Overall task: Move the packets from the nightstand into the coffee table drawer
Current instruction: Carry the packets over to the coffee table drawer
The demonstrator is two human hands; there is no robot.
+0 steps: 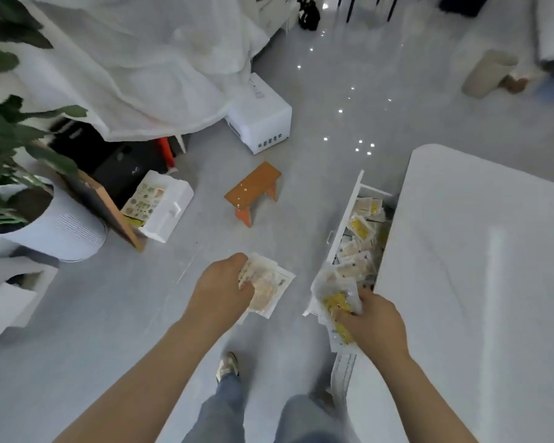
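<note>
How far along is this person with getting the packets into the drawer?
Partly done: the open drawer of the coffee table already holds many packets. The right hand grips a bunch at the drawer's near end; the left hand holds another stack beside it, not yet in. The nightstand is out of view.

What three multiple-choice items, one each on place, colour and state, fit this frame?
1. Where are the packets in the right hand?
A) over the drawer's near end
B) on the floor
C) in the plant pot

2. What colour is the stool?
A) white
B) orange
C) green

3. The drawer is:
A) shut
B) open, holding other packets
C) open, empty

Answers:
1 A, the right hand grips them above the drawer's near corner.
2 B, its top and legs are orange.
3 B, it is pulled out from the coffee table with packets lying in it.
</note>
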